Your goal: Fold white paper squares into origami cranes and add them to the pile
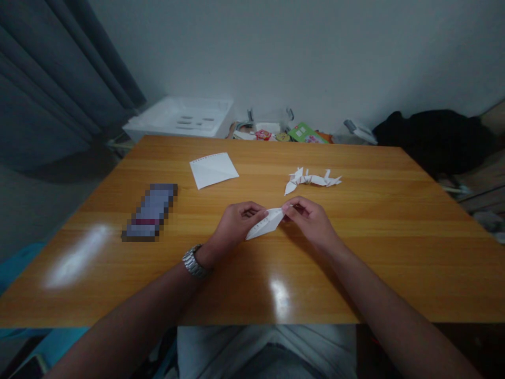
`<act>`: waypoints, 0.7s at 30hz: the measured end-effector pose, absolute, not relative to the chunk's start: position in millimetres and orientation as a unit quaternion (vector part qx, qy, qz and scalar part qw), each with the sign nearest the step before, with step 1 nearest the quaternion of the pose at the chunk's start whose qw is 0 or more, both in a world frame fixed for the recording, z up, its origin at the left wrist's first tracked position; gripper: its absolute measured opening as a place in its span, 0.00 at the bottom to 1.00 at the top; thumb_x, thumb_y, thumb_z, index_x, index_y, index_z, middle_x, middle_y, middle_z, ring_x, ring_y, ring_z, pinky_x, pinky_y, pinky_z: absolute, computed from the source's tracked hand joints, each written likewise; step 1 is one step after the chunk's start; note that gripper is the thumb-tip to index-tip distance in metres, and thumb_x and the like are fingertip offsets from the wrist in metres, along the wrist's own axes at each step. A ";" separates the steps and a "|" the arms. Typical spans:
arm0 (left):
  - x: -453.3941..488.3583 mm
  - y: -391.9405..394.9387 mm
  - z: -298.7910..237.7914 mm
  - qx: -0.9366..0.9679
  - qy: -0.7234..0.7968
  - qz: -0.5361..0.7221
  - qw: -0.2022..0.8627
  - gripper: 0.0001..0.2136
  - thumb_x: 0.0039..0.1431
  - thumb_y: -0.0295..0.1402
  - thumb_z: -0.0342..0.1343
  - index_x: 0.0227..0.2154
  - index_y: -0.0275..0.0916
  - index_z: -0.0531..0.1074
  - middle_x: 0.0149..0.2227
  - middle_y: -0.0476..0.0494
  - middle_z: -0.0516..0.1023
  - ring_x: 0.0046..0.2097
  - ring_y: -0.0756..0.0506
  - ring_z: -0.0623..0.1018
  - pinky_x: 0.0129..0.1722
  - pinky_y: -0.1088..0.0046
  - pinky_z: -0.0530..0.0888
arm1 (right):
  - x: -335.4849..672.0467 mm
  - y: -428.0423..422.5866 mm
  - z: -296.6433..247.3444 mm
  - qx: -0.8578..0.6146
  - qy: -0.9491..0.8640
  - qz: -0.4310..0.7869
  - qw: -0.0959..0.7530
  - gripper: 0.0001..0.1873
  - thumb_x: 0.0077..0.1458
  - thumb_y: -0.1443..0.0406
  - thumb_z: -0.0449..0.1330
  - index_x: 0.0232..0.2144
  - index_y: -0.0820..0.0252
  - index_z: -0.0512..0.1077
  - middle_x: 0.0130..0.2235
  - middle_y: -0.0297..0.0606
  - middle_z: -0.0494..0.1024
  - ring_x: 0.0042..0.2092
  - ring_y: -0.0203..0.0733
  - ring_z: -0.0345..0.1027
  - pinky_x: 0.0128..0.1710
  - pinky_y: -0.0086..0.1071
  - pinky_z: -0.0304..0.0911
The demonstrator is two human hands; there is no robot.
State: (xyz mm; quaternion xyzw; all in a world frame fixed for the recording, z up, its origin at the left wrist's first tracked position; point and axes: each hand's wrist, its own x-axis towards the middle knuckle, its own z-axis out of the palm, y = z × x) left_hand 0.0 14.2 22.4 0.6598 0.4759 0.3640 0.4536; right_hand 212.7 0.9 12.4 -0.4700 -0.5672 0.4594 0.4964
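Note:
Between my two hands, just above the wooden table, is a piece of white folded paper with a row of punched holes along it. My left hand pinches its upper left part between thumb and fingers. At the upper right end, my right hand grips it the same way, with some fingers hidden behind. Beyond my right hand lie several small white origami figures in a row. A flat sheet of white paper with a perforated edge rests farther left.
A phone-like device, blurred out, lies on the table's left side. Past the far edge stand a white plastic bin and a heap of packets with a green book. Dark cloth is at the right.

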 end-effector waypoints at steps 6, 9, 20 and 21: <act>-2.5 14.4 21.0 0.694 0.466 0.343 0.428 0.11 0.60 0.40 0.63 0.34 0.37 0.82 0.33 0.44 0.85 0.34 0.47 0.81 0.33 0.76 0.75 | 213.2 -2.4 13.5 -0.472 -0.610 0.467 0.432 0.14 0.55 0.54 0.68 0.35 0.58 0.79 0.35 0.38 0.82 0.36 0.42 0.75 0.38 0.34 0.69; -2.3 13.3 21.5 0.702 0.462 0.334 0.427 0.10 0.61 0.40 0.63 0.35 0.37 0.82 0.34 0.44 0.85 0.35 0.47 0.82 0.33 0.76 0.74 | 213.8 -2.8 13.8 -0.485 -0.624 0.450 0.415 0.14 0.56 0.54 0.66 0.34 0.58 0.81 0.34 0.39 0.83 0.34 0.42 0.74 0.36 0.34 0.67; -0.8 13.3 22.3 0.685 0.465 0.338 0.447 0.12 0.59 0.41 0.64 0.36 0.37 0.83 0.35 0.43 0.86 0.34 0.48 0.82 0.32 0.76 0.74 | 216.1 -0.4 12.0 -0.503 -0.598 0.446 0.437 0.14 0.55 0.53 0.67 0.31 0.58 0.81 0.31 0.38 0.82 0.32 0.41 0.72 0.34 0.34 0.65; -1.1 14.0 22.0 0.686 0.465 0.332 0.451 0.12 0.59 0.41 0.64 0.37 0.37 0.83 0.36 0.43 0.86 0.34 0.47 0.82 0.31 0.76 0.74 | 217.0 0.5 11.2 -0.507 -0.590 0.445 0.444 0.14 0.55 0.53 0.67 0.31 0.58 0.81 0.31 0.38 0.82 0.32 0.41 0.72 0.34 0.34 0.65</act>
